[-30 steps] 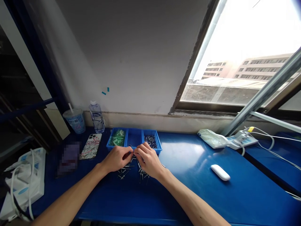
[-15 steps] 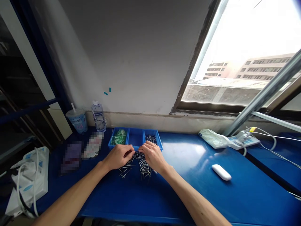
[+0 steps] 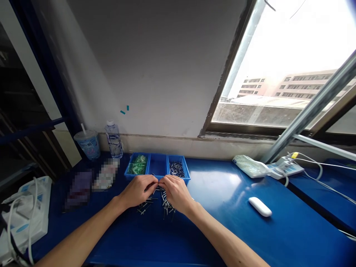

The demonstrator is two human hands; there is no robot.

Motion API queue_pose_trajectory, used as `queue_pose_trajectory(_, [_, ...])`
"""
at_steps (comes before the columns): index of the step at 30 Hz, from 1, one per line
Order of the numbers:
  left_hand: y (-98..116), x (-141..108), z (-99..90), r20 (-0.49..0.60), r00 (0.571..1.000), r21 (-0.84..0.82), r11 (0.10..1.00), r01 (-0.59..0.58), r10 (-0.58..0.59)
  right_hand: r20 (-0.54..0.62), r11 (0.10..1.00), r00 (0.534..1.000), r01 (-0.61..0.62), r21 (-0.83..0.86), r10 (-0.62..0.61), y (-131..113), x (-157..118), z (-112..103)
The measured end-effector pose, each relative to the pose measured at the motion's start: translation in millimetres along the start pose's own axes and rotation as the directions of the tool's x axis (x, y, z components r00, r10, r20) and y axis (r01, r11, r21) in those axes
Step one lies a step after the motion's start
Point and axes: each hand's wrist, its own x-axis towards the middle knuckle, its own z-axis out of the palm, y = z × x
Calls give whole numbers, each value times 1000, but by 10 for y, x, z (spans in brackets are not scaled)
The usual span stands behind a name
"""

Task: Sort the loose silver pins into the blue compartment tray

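Over a loose pile of metal blind rivets (image 3: pixel 168 207) on the blue table, my two hands meet with fingertips nearly touching. My left hand (image 3: pixel 139 190) is closed in a pinch, and a thin dark pin end, seemingly a rivet, shows just above its fingers. Also pinched, my right hand (image 3: pixel 174 191) covers part of the pile; what its fingertips hold is hidden. Right behind the hands stands a blue three-compartment tray (image 3: pixel 159 177). Its left compartment holds green-tinted plastic bags (image 3: pixel 138 165), the middle one shows a bare blue floor, and the right one contains more rivets (image 3: pixel 177 169).
Left of the tray stand a water bottle (image 3: pixel 114 139) and a lidded cup with a straw (image 3: pixel 87 144). Blurred packets lie in front of them. A white case (image 3: pixel 260 206), a plastic packet (image 3: pixel 250 165) and a power strip (image 3: pixel 286 167) with cables lie to the right.
The view has shifted slightly. My right hand has drawn closer to my left, so their fingertips now almost meet, and more of the tray's right compartment shows.
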Motion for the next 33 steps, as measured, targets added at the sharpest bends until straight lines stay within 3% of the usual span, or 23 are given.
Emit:
queue_pose_trajectory(6, [-23, -3, -12, -4, 1000, 6, 1000, -5, 5, 68, 1000, 998, -1, -27, 2, 29, 15, -39])
queue_pose_trajectory(13, [-36, 27, -8, -1, 1000, 20, 1000, 23, -23, 29, 985, 991, 136, -107, -134, 142, 46, -115])
queue_pose_trajectory(18, [-27, 21, -48, -11, 998, 29, 998, 57, -57, 32, 954, 975, 224, -202, -222, 271, 68, -289])
queue_pose_trajectory(21, [-15, 10, -101, 53, 993, 44, 994, 101, -103, -97, 967, 993, 46, -250, -72, 392, 64, -403])
queue_pose_trajectory(23, [0, 7, -139, 151, 980, 61, 990, 125, -133, -220, 947, 973, -137, -292, 73, 490, 54, -447])
queue_pose_trajectory(25, [18, 7, -168, 243, 958, 87, 987, 137, -155, -279, 915, 949, -236, -326, 145, 574, 40, -458])
queue_pose_trajectory(29, [35, 6, -185, 356, 915, 100, 981, 165, -190, -265, 933, 952, -228, -277, 154, 581, 27, -393])
queue_pose_trajectory(33, [33, 5, -161, 363, 909, 119, 977, 175, -207, -213, 965, 963, -203, -164, 167, 353, 41, -267])
